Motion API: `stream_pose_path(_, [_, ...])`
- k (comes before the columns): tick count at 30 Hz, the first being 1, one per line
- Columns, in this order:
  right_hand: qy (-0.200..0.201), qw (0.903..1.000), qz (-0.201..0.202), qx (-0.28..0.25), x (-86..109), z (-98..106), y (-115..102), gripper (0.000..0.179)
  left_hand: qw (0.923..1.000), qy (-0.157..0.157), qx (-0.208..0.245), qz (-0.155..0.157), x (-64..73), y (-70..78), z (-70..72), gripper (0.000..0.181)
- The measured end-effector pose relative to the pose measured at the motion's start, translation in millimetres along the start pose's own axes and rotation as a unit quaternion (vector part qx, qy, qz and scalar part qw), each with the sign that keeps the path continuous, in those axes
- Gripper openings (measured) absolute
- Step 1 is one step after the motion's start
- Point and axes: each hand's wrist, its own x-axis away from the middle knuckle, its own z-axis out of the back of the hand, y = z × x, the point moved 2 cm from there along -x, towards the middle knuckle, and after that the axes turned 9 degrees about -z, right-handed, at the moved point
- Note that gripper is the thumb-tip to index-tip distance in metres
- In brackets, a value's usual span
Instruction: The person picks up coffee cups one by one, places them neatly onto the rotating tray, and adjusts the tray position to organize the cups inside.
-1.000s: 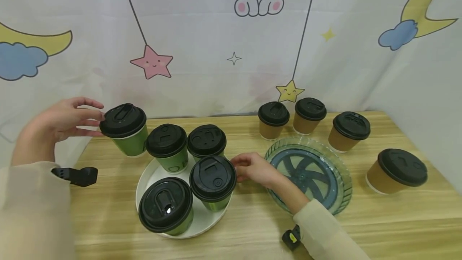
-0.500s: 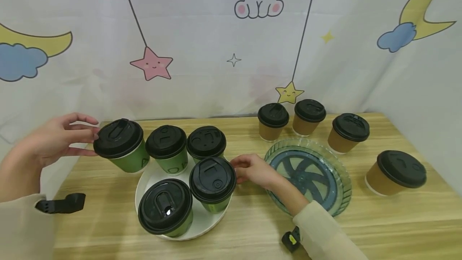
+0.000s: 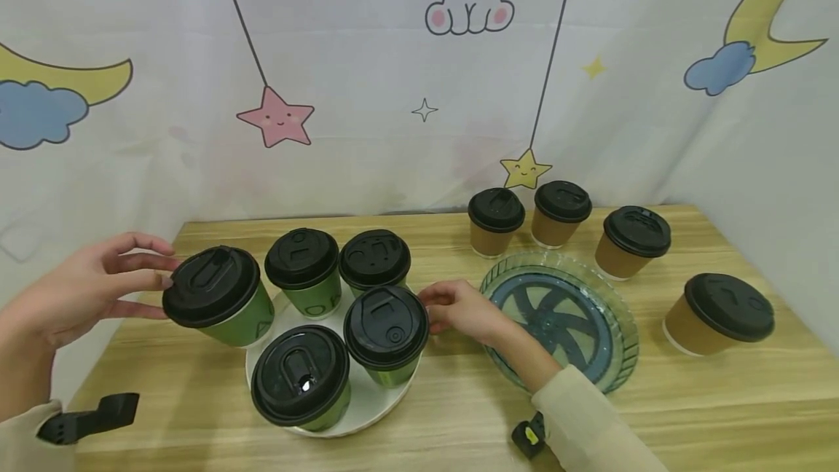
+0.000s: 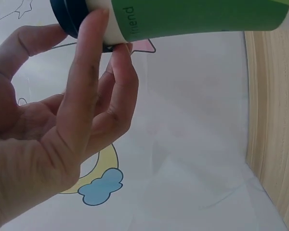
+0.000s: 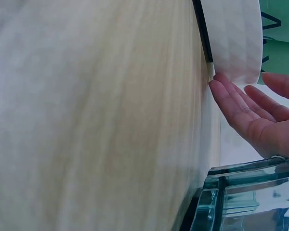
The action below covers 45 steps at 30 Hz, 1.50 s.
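Observation:
My left hand grips a green paper coffee cup by its black lid and upper rim. That cup is tilted, over the left edge of a white round plate. In the left wrist view, thumb and fingers pinch the green cup around its lid end. Several similar green cups stand on the plate, among them a front one and a right one. My right hand has its fingers extended. In the right wrist view, the fingertips touch the underside edge of the plate.
A clear bluish-green ribbed tray lies right of my right hand, its edge partly behind my forearm. Several brown cups with black lids stand around its far and right sides, the nearest brown cup at far right. A white printed curtain hangs behind the wooden table.
My left hand has brought the green cup from the back left toward me and slightly left, down beside the plate's left edge, tilting it more. The right hand has stayed in place.

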Motion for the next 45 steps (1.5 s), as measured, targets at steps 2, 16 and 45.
stream_pose_path(2, [0.001, 1.0000, 0.000, 0.000, -0.1, 0.0, 0.3, 0.032, 1.0000, -0.001, 0.001, -0.008, 2.3, 0.5, -2.3, 0.028])
stream_pose_path(16, [0.001, 1.0000, -0.001, 0.000, -2.4, 0.2, 3.1, 0.031, 0.9977, -0.040, 0.039, -0.038, 6.4, 7.0, -22.7, 0.034])
stream_pose_path(45, [0.005, 1.0000, -0.006, 0.000, -0.8, 0.0, 1.3, 0.031, 0.9937, -0.071, 0.083, -0.026, 4.0, -5.1, -43.2, 0.030])
